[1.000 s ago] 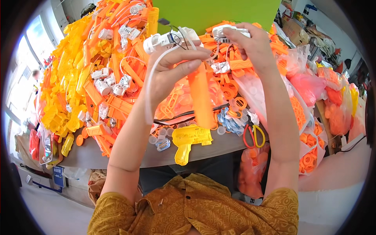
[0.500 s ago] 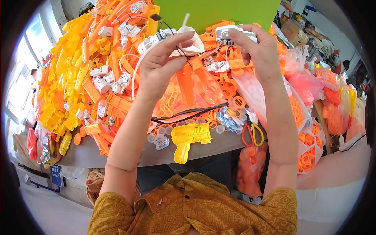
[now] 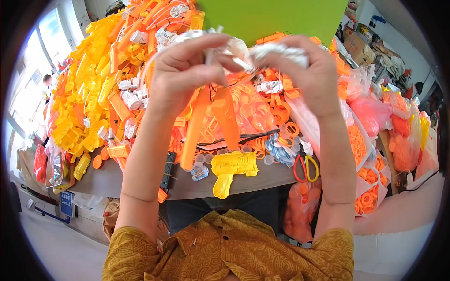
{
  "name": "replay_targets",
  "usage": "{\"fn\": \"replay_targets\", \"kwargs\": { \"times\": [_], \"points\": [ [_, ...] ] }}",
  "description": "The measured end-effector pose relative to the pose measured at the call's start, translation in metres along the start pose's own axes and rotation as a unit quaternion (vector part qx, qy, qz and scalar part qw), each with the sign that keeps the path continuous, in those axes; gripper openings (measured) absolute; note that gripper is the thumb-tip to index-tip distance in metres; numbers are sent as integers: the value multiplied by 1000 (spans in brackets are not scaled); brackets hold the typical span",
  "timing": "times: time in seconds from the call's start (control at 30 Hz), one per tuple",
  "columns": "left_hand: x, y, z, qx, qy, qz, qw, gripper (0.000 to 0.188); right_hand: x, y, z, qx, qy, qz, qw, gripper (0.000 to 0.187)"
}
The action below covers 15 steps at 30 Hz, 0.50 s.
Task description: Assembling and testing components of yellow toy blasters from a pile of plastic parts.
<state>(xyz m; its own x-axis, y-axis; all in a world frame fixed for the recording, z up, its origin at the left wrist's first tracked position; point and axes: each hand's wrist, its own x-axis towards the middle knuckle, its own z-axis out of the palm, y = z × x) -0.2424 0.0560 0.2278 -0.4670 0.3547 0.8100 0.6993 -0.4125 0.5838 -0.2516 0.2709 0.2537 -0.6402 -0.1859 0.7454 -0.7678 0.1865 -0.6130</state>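
Both my hands are raised above the heap, blurred by motion. My left hand [image 3: 183,72] is closed around a white plastic part [image 3: 194,35] with thin dark wires; a short pale piece shows between thumb and fingers. In my right hand [image 3: 309,70] I pinch another white plastic part [image 3: 293,55], and wires appear to run between the two hands. Long orange pieces [image 3: 197,131] lie below my left hand. On the table edge nearest me rests a yellow toy gun shell half [image 3: 234,164], flat on its side.
Yellow parts [image 3: 89,103] and orange pieces pile high at left, with white motor-like units [image 3: 131,100] among them. Scissors [image 3: 307,168] with red and yellow handles lie at right, beside bags of orange rings [image 3: 370,182]. A black-and-orange part [image 3: 167,175] sits by my left forearm.
My hands have shifted and now blur, with the right hand's white part turned. A long orange piece now reaches farther toward me. The black-and-orange part has come into view beside my left forearm.
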Motion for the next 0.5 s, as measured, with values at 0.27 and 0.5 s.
{"fn": "replay_targets", "kwargs": {
  "times": [0.27,0.5],
  "points": [
    [-16,-7,13,185,59,-2,981,55,-12,-17,6,86,32,5,996,24],
    [-19,-9,5,29,162,-57,985,57,-1,-4,-5,-75,100,-75,989,22]
  ]
}}
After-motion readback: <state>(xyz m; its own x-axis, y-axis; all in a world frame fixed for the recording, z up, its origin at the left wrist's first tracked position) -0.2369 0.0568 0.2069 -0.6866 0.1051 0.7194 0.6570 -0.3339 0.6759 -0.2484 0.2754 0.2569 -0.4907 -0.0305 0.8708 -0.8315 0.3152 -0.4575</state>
